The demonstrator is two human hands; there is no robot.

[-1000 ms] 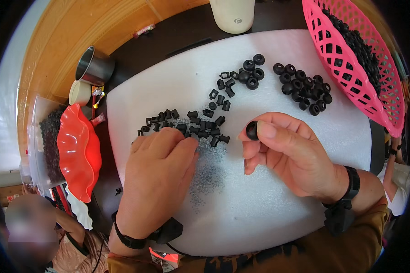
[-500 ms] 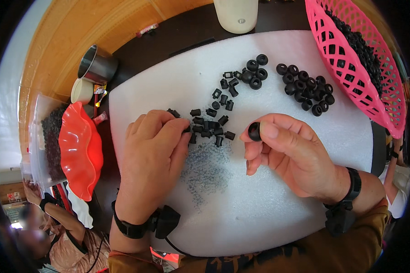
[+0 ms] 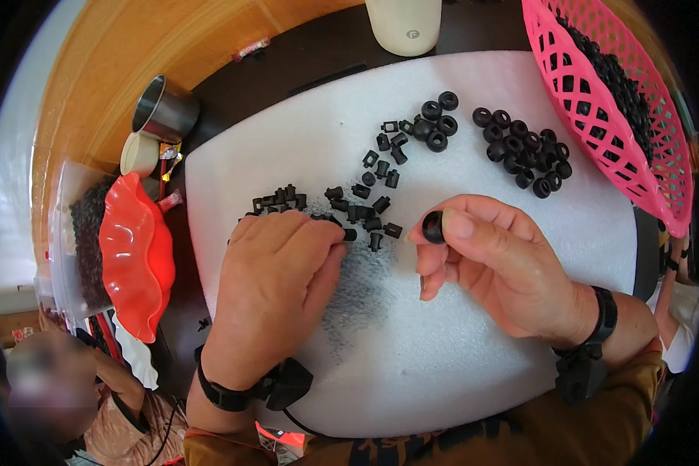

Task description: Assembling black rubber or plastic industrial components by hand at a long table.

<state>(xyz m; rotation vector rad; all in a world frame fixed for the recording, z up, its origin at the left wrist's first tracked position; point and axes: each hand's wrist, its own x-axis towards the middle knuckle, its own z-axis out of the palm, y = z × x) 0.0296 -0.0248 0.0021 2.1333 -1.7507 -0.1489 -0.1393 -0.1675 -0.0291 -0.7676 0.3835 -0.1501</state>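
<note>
My right hand (image 3: 499, 268) pinches a round black plastic cap (image 3: 433, 227) with a hole in it, between thumb and forefinger, its other fingers curled below. My left hand (image 3: 279, 291) is palm down over the white foam sheet (image 3: 474, 373), fingers bent together. At its fingertips is a small black spool-like plastic part (image 3: 349, 234); its fingers hide part of the grip. Several similar black parts (image 3: 359, 212) lie just beyond that hand, with another cluster (image 3: 279, 199) behind its knuckles. Round black caps (image 3: 523, 147) sit in a group farther right.
A pink lattice basket (image 3: 579, 101) of black parts stands at the far right. To the left are a red wavy-rimmed bowl (image 3: 136, 256), a clear bag (image 3: 66, 233) and a steel cup (image 3: 163, 113). A cream container (image 3: 404, 27) stands at the back. Another person (image 3: 132, 431) is at lower left.
My left hand has shifted right and slightly nearer, uncovering the black cluster behind it. My right hand still holds the cap in about the same place.
</note>
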